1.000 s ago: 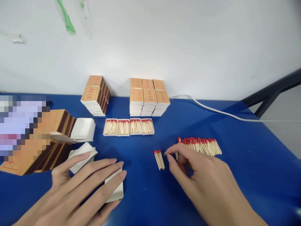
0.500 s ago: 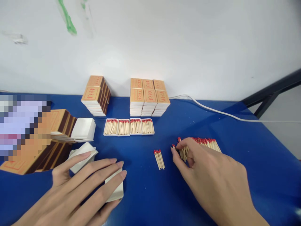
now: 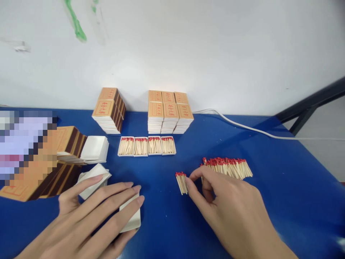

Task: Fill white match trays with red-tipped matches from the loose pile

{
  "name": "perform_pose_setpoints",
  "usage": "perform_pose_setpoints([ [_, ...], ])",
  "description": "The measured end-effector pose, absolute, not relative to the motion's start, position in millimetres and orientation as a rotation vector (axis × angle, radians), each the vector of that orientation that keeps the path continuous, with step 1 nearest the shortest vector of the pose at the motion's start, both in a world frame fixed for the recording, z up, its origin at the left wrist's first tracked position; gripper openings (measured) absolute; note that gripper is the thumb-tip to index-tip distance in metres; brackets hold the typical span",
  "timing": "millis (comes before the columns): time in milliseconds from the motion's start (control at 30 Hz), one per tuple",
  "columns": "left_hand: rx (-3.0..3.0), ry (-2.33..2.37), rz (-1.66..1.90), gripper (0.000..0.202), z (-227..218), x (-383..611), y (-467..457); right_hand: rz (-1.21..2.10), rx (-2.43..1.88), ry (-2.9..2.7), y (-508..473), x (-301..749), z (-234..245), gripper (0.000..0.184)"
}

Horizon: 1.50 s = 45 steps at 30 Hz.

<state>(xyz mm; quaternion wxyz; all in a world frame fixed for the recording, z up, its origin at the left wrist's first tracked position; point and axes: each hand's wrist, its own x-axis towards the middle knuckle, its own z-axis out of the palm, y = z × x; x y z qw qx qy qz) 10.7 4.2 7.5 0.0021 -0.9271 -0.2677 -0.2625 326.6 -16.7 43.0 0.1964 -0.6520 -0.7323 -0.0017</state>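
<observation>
Right hand (image 3: 231,205): thumb and forefinger nearly together at the right edge of a small row of matches (image 3: 181,184) on the blue table (image 3: 164,233); cannot tell whether one is pinched. Left hand (image 3: 91,219): clamped on a white tray (image 3: 132,220). Matches: probably light, stiff, snappable; best held mid-stick.

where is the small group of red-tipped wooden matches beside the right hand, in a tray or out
Out: this small group of matches lies directly on the blue tabletop, no tray walls around it.
</observation>
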Motion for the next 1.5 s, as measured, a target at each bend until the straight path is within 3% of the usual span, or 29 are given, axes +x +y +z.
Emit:
perform_pose_setpoints([
  [200, -2.9, -0.822, -0.798, 0.036, 7, 10, 5, 0.063, -1.82, -2.039, -18, 330, 45, 0.022],
  [400, -2.916, -0.809, -0.816, 0.033, 8, 13, 6, -0.316, -1.958, -1.997, -12, 342, 43, 0.013],
  [1500, -2.907, -0.842, -0.823, 0.034, 8, 11, 4, -0.38, -1.992, -2.062, -14, 344, 41, 0.01],
])
